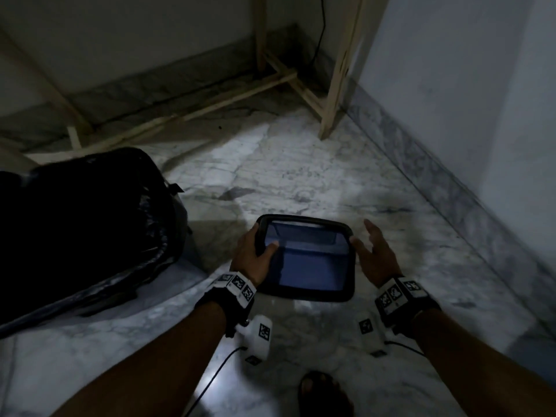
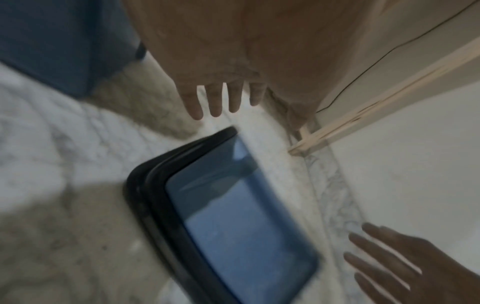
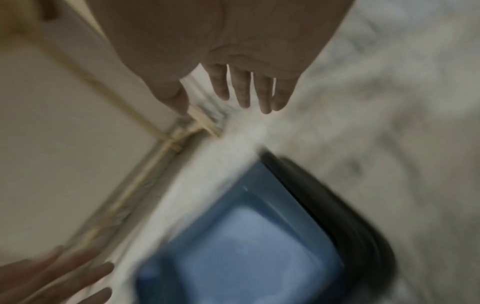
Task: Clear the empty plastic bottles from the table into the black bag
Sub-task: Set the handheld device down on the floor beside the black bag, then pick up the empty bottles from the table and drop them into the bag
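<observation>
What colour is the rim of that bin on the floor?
Black; the rim frames a blue inside. It shows best in the head view.

head: high, downward | wrists: close, forward | shared: blue bin [image 1: 313, 266]

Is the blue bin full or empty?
Empty: looking down into the blue bin, only its bare blue bottom and walls show.
</observation>
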`<state>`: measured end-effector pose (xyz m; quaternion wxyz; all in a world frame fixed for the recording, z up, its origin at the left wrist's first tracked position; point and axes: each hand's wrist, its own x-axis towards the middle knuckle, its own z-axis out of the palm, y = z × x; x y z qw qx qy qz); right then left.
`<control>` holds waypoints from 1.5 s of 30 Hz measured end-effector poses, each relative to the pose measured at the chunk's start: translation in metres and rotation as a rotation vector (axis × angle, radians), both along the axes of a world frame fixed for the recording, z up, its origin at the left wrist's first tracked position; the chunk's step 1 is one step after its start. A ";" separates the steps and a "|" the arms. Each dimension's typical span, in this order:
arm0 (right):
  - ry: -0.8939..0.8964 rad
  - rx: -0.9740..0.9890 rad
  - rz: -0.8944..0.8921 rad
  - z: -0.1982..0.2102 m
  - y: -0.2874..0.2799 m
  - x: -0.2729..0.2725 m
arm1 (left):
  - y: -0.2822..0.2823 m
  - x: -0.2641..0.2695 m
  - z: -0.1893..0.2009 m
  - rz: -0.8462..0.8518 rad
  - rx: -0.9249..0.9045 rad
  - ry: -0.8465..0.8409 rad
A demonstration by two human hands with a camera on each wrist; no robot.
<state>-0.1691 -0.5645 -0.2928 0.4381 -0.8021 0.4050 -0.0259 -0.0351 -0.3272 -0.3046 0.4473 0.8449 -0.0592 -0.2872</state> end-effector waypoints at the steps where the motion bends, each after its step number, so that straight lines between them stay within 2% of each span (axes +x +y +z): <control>1: -0.005 -0.021 0.033 0.024 -0.001 0.001 | 0.002 -0.003 0.021 -0.001 -0.001 0.015; 4: -0.032 -0.075 0.135 0.107 0.004 0.012 | 0.009 -0.009 0.090 0.041 -0.034 0.022; 8: -0.126 -0.098 0.205 0.232 0.026 0.039 | 0.020 -0.009 0.206 0.104 -0.134 0.044; 14: -0.282 -0.065 0.326 0.409 0.070 0.096 | 0.045 0.012 0.387 0.070 -0.145 -0.069; 18: -0.370 -0.048 0.432 0.503 0.093 0.138 | 0.066 0.033 0.489 0.096 -0.166 -0.145; 22: -0.414 -0.025 0.510 0.575 0.115 0.179 | 0.092 0.056 0.570 0.133 -0.146 -0.231; 27: -0.469 -0.110 0.568 0.642 0.146 0.232 | 0.130 0.097 0.655 0.196 -0.198 -0.358; 32: -0.517 -0.146 0.623 0.686 0.182 0.305 | 0.184 0.188 0.712 0.273 -0.190 -0.491; 35: -0.523 -0.230 0.597 0.696 0.206 0.357 | 0.215 0.260 0.727 0.365 -0.134 -0.560; 38: -0.441 -0.224 0.578 0.695 0.230 0.409 | 0.239 0.330 0.729 0.412 -0.025 -0.544; 41: -0.296 -0.211 0.594 0.686 0.248 0.455 | 0.251 0.393 0.722 0.398 0.060 -0.488; 45: -0.142 -0.278 0.601 0.666 0.261 0.499 | 0.250 0.453 0.706 0.333 0.210 -0.422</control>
